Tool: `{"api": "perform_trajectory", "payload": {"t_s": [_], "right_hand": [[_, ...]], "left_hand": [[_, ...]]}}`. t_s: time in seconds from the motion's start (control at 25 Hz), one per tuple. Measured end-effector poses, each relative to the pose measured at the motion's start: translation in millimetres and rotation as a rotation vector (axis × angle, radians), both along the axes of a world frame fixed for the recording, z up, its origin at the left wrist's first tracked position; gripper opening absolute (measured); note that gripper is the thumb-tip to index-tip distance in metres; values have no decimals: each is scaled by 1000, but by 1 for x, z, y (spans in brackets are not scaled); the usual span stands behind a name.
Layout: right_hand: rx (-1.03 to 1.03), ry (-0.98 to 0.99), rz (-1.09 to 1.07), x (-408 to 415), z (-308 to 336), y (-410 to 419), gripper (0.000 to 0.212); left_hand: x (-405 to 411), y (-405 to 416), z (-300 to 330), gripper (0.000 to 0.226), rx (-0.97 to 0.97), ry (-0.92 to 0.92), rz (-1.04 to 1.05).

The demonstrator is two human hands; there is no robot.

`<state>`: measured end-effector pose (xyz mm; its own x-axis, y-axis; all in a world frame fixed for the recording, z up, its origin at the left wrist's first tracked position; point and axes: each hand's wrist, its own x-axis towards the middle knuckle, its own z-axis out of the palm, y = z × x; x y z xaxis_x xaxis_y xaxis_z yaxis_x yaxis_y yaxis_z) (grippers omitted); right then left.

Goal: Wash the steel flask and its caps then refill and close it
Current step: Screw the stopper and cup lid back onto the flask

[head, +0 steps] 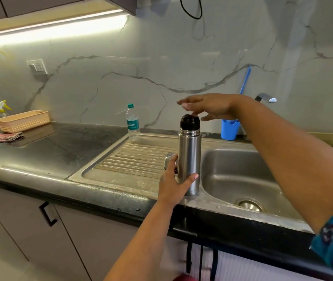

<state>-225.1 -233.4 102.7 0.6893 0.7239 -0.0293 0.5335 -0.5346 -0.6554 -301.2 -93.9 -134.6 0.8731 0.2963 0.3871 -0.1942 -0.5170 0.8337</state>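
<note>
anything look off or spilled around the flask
Nothing spilled or damaged. The steel flask stands upright on the sink's ribbed drainboard with its black inner cap on; the steel outer cap sits just behind it.

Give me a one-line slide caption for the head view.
Left hand grips the upright steel flask beside the sink while the open right hand hovers over its black inner cap.

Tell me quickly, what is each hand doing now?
Left hand: grips the steel flask low on its body.
Right hand: open, fingers spread above the black inner cap, holding nothing.
</note>
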Motion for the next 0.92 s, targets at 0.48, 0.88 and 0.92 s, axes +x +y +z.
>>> {"api": "perform_trajectory", "payload": {"t_s": [0.48,0.88,0.92], "right_hand": [[-199,-322,-61,-4,-5,1,44],[-218,-238,13,-6,-2,-3,56],[-202,-178,70,-7,-1,-7,55]], "left_hand": [[1,1,-2,89,-17,3,6],[-2,0,1,87,-14,0,-5],[-2,0,2,87,-11,4,-5]]}}
